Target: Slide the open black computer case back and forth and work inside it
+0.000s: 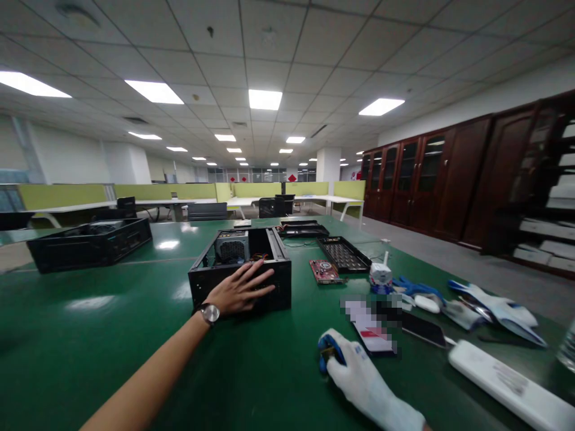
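**Bare hand on the open case, gloved hand on a small tool**

The open black sheet-metal computer case (240, 269), a boxy shell with its top off, sits near the middle of the glossy green tabletop (90, 335). A grey power-supply block with a round fan grille (232, 246) fills its far left corner. The left hand (240, 290), bare and wearing a metal wristwatch, lies flat against the case's near wall with fingers spread, gripping nothing.

The right hand (354, 368), in a white knit glove, rests toward the near right edge with its fingers curled round a small blue-and-black tool (327, 353).

Just beyond that hand lie a flat dark phone-like slab (422, 329) and a long white rounded plastic bar (507, 383). Farther right, crumpled white-and-blue gloves (489, 308) spread toward the right edge. A small red circuit card (326, 270) and a perforated black metal panel (344, 254) lie right of the case.

A second black case (90, 242) stands at the far left edge. Between it and the left arm the green surface is bare.
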{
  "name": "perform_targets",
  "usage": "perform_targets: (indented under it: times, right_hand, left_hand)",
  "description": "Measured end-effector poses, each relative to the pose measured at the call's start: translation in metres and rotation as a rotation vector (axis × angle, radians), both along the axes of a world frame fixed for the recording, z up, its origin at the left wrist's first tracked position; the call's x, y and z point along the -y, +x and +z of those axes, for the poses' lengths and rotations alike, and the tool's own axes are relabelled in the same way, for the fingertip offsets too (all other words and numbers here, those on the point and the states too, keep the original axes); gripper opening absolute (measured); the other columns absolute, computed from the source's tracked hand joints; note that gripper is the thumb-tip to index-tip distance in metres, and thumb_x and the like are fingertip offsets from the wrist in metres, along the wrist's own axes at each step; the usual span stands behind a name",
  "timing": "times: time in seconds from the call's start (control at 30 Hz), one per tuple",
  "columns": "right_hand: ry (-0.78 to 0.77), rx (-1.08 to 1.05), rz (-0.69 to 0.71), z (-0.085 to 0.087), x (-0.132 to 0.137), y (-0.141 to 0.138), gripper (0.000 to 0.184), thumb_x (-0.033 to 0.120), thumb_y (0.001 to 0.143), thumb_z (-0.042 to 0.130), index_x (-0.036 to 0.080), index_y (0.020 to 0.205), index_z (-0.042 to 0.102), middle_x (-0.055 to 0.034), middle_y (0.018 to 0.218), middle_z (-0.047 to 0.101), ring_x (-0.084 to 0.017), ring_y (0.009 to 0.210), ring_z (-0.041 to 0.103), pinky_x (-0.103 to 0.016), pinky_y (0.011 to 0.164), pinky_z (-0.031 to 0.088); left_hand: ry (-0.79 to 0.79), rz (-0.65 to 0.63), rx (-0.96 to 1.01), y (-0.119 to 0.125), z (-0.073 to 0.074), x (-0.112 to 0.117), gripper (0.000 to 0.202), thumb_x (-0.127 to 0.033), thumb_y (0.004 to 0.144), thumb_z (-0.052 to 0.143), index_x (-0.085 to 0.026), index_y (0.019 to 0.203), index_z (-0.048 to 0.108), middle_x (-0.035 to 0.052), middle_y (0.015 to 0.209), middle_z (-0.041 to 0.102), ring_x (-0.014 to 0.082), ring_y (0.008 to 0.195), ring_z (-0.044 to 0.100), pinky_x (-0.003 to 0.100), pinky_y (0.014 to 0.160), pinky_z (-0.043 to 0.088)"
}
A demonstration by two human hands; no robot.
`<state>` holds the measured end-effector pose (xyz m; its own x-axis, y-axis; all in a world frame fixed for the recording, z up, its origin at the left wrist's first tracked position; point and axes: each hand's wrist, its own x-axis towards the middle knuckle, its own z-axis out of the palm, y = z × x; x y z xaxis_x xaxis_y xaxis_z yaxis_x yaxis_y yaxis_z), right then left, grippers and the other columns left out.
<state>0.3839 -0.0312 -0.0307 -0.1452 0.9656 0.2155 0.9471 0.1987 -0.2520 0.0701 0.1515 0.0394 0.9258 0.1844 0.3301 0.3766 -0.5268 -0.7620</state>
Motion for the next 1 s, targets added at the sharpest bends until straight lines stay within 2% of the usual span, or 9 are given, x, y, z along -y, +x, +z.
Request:
perform_targets:
  times: [0.1, 0.27, 0.47, 0.6, 0.67, 0.73, 0.8, 0.9, 1.0]
  right_hand:
    - [-0.032, 0.178, 0.018, -0.001, 0.000, -0.001, 0.040, 0.006, 0.077, 0.059, 0.017, 0.111, 0.076, -0.0148, 0.150, 0.057, -0.035, 0.120, 0.065, -0.045, 0.108, 0.047]
    - [-0.056, 0.419, 0.079, -0.007, -0.003, -0.004, 0.044, 0.007, 0.084, 0.056, 0.012, 0.126, 0.070, -0.0216, 0.154, 0.050, -0.038, 0.120, 0.064, -0.047, 0.105, 0.050]
    - [-0.005, 0.372, 0.117, -0.017, -0.007, -0.005, 0.038, 0.008, 0.089, 0.053, 0.012, 0.122, 0.071, -0.0193, 0.151, 0.054, -0.035, 0.120, 0.064, -0.043, 0.107, 0.050]
    - [-0.064, 0.283, 0.082, -0.008, -0.004, -0.005, 0.044, 0.008, 0.091, 0.053, 0.010, 0.133, 0.065, -0.0216, 0.146, 0.058, -0.032, 0.120, 0.065, -0.039, 0.104, 0.053]
    - [-0.114, 0.251, 0.053, -0.003, -0.002, -0.005, 0.044, 0.005, 0.088, 0.053, 0.008, 0.130, 0.067, -0.0229, 0.147, 0.057, -0.032, 0.122, 0.065, -0.040, 0.105, 0.052]
    - [-0.122, 0.240, 0.059, 0.000, -0.002, -0.005, 0.043, 0.001, 0.085, 0.053, 0.008, 0.123, 0.071, -0.0222, 0.150, 0.055, -0.034, 0.125, 0.062, -0.044, 0.109, 0.049]
    - [-0.074, 0.187, 0.082, 0.000, -0.002, -0.004, 0.042, 0.002, 0.084, 0.053, 0.011, 0.120, 0.073, -0.0183, 0.153, 0.052, -0.035, 0.130, 0.059, -0.045, 0.113, 0.045]
    - [-0.026, 0.064, 0.069, 0.000, -0.001, -0.005, 0.044, 0.006, 0.084, 0.052, 0.016, 0.122, 0.072, -0.0131, 0.149, 0.059, -0.032, 0.125, 0.062, -0.042, 0.112, 0.046]
    - [-0.032, -0.044, 0.006, 0.003, 0.000, -0.006, 0.043, 0.013, 0.089, 0.046, 0.016, 0.124, 0.071, -0.0139, 0.130, 0.072, -0.028, 0.110, 0.068, -0.038, 0.103, 0.051]
  left_hand:
    - [-0.022, -0.004, 0.028, -0.004, -0.004, -0.023, 0.078, -0.047, 0.096, 0.060, -0.035, 0.161, 0.017, 0.0048, 0.171, 0.014, 0.0382, 0.154, 0.018, 0.052, 0.125, 0.008]
    - [-0.065, -0.004, 0.073, -0.006, -0.010, -0.046, 0.080, -0.049, 0.095, 0.063, -0.037, 0.160, 0.018, 0.0024, 0.171, 0.013, 0.0369, 0.155, 0.014, 0.050, 0.125, 0.004]
    - [-0.142, 0.014, 0.151, -0.003, -0.012, -0.067, 0.081, -0.046, 0.094, 0.066, -0.041, 0.159, 0.019, -0.0002, 0.170, 0.015, 0.0342, 0.156, 0.010, 0.049, 0.125, 0.000]
    - [-0.202, 0.030, 0.209, 0.004, -0.014, -0.075, 0.079, -0.039, 0.093, 0.069, -0.040, 0.158, 0.024, 0.0007, 0.169, 0.019, 0.0338, 0.156, 0.009, 0.050, 0.125, 0.001]
    - [-0.230, 0.041, 0.245, 0.008, -0.019, -0.071, 0.077, -0.035, 0.093, 0.068, -0.037, 0.158, 0.027, 0.0031, 0.170, 0.018, 0.0358, 0.156, 0.006, 0.052, 0.125, 0.005]
    - [-0.262, 0.050, 0.273, 0.012, -0.026, -0.058, 0.071, -0.031, 0.095, 0.065, -0.036, 0.157, 0.030, 0.0046, 0.170, 0.017, 0.0354, 0.156, 0.008, 0.053, 0.125, 0.012]
    - [-0.297, 0.072, 0.307, 0.014, -0.037, -0.033, 0.065, -0.025, 0.097, 0.059, -0.035, 0.156, 0.033, 0.0072, 0.170, 0.017, 0.0340, 0.155, 0.016, 0.054, 0.123, 0.021]
    - [-0.358, 0.134, 0.370, 0.007, -0.051, 0.026, 0.056, -0.021, 0.101, 0.050, -0.029, 0.154, 0.037, 0.0123, 0.168, 0.023, 0.0345, 0.153, 0.024, 0.057, 0.118, 0.035]
    - [-0.450, 0.171, 0.383, -0.013, -0.057, 0.098, 0.051, -0.026, 0.103, 0.048, -0.031, 0.153, 0.039, 0.0077, 0.165, 0.032, 0.0292, 0.150, 0.032, 0.050, 0.114, 0.044]
